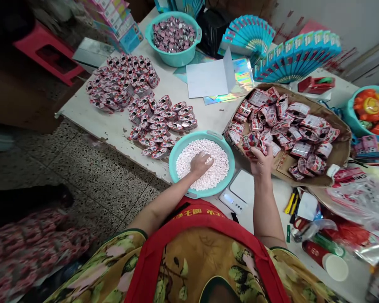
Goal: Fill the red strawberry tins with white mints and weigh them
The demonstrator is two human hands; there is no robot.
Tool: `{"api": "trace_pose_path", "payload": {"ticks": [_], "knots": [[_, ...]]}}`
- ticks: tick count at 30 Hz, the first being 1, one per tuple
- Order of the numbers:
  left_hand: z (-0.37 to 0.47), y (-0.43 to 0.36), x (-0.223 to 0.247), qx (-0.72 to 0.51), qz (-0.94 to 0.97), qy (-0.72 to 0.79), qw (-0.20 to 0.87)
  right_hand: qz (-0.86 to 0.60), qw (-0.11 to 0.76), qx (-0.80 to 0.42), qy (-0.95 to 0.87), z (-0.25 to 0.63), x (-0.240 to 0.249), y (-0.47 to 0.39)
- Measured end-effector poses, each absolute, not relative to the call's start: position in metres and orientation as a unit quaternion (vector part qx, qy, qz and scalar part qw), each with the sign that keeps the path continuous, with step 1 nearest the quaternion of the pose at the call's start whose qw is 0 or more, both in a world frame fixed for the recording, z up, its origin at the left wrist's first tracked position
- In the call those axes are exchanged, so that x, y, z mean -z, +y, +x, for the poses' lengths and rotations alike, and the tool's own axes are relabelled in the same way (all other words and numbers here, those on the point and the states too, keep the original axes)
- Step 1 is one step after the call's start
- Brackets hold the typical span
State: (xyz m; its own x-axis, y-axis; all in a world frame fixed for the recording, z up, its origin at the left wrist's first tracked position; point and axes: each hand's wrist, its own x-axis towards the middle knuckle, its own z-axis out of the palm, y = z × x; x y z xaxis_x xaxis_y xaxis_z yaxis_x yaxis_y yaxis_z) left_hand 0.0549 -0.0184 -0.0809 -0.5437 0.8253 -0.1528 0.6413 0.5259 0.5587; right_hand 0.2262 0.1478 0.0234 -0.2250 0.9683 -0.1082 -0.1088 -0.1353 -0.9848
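My left hand (201,164) dips into a turquoise plastic basin (173,162) full of small white-pink candies (216,172), and some of them sit in its curled fingers. At the near left edge of a shallow cardboard box (281,162), my right hand (262,160) grips a red printed pouch (252,142) between thumb and fingers. Many similar red and white printed pouches (309,122) lie loose in the box, several with round open mouths. A white digital scale (240,189) lies on the table between my forearms.
Left of the basin, rows of upright printed pouches (159,122) and a larger cluster (121,80) stand on the white table (78,103). Behind are a basin of metallic caps (175,54), a white sheet (205,80) and fanned blue cards (298,54). Yellow cutters (292,202) and plastic bags (360,198) lie right.
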Motion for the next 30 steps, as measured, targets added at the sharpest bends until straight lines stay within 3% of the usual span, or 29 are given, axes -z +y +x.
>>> {"api": "trace_pose_path", "payload": {"ticks": [5,9,14,18,30], "knots": [[0.054,-0.024,0.08,-0.388,0.272,0.819,0.324,-0.445,0.374,-0.708,-0.401,0.217,-0.014,0.1],[0.041,-0.027,0.055,-0.585,0.078,0.678,0.439,-0.482,0.309,-0.653,-0.495,0.212,-0.004,0.071],[0.047,-0.029,0.004,-0.706,-0.014,0.532,0.468,-0.454,0.209,-0.604,-0.621,0.206,0.008,0.043],[0.06,-0.026,-0.017,-0.761,0.024,0.469,0.448,-0.408,0.186,-0.587,-0.674,0.192,0.014,0.026],[0.065,-0.017,-0.025,-0.772,0.003,0.486,0.409,-0.4,0.165,-0.526,-0.732,0.178,0.012,0.02]]}}
